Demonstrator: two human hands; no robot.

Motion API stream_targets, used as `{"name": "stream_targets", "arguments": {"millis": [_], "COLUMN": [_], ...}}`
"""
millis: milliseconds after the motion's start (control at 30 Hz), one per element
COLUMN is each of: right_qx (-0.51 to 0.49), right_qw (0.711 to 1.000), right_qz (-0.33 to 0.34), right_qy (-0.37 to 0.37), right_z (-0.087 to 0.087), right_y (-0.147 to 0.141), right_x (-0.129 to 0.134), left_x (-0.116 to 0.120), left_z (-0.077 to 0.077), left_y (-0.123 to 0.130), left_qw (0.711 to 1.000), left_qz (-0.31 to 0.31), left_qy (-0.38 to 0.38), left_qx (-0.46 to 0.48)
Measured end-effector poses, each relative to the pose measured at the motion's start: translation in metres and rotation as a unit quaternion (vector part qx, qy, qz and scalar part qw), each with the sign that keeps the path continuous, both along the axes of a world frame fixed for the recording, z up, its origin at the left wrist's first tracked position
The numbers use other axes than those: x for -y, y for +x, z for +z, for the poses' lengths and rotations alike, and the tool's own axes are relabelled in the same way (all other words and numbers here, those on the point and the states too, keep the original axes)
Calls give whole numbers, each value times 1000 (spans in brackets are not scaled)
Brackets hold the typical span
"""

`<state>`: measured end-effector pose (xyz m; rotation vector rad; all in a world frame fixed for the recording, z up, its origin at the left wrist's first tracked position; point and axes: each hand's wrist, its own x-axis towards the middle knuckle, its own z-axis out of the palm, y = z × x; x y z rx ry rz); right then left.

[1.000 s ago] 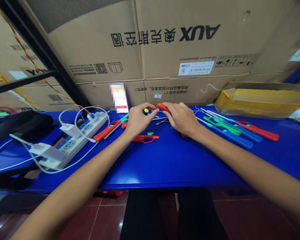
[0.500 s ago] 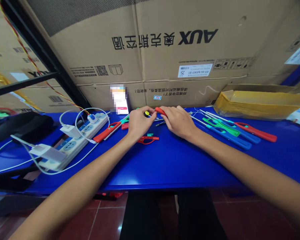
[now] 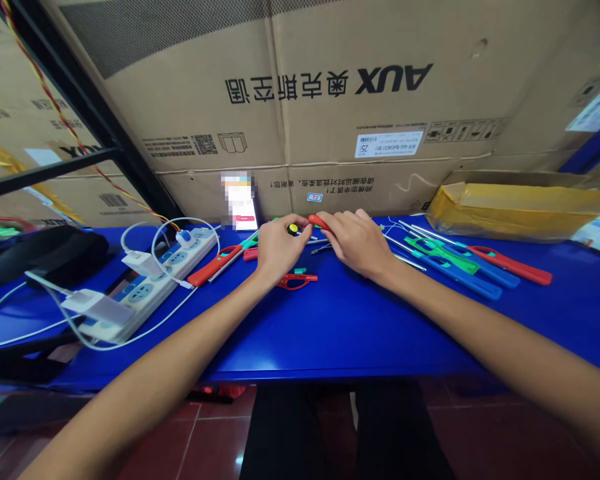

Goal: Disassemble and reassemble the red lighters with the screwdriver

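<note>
My right hand (image 3: 359,243) is closed around a red handle (image 3: 320,223), whose rounded end sticks out toward the left. Close beside it, the fingertips of my left hand (image 3: 283,247) are pinched near that end. A yellow-and-black tool end (image 3: 293,229) shows in my left hand; the rest is hidden by the fingers. Below the left hand lies a red trigger-handle part (image 3: 298,281) with a small green piece (image 3: 301,271) just above it. A red lighter (image 3: 215,267) lies left of the hands. Blue lighters (image 3: 455,273), a green frame (image 3: 443,255) and a red lighter (image 3: 515,265) lie to the right.
A white power strip (image 3: 155,283) with plugs and cables occupies the left of the blue table (image 3: 300,340). A lit phone (image 3: 241,203) leans against the large cardboard box (image 3: 320,133). At the back right sits a yellow-taped box (image 3: 510,210); a black metal post (image 3: 95,113) rises at left.
The camera view has shifted very slightly. Both hands keep nearly the same pose at the red handle.
</note>
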<state>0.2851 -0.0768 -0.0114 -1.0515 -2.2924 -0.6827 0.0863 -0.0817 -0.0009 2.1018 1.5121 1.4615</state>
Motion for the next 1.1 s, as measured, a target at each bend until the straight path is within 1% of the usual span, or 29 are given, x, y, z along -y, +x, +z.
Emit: {"name": "stream_targets", "arguments": {"millis": [167,400,567,733,867,967,1100], "right_qx": [-3,4,-11,-23,-25,-20,17], "right_qw": [1000,1000,1000,999,999,998,994], "right_qz": [-4,-10,-9,-4,-6,-5,6], "right_qy": [-7,-19,-24,-36,-46,-62,-111], "right_z": [0,0,2,-2,-3,-3,-5], "right_y": [-1,-3,-1,2,1,1,1], "right_x": [2,2,3,-1,-2,-3,-5], "left_x": [0,-4,-4,-4,-6,-8,-9], "left_z": [-1,-3,0,4,3,3,3], "left_y": [0,0,-1,-4,-6,-7,-8], "left_qw": [1000,1000,1000,1000,999,998,997], "left_qz": [0,13,2,-6,-14,-14,-20], "left_qy": [16,12,-8,-8,-22,-33,-37], "left_qx": [-5,-14,-20,-4,-25,-42,-70]}}
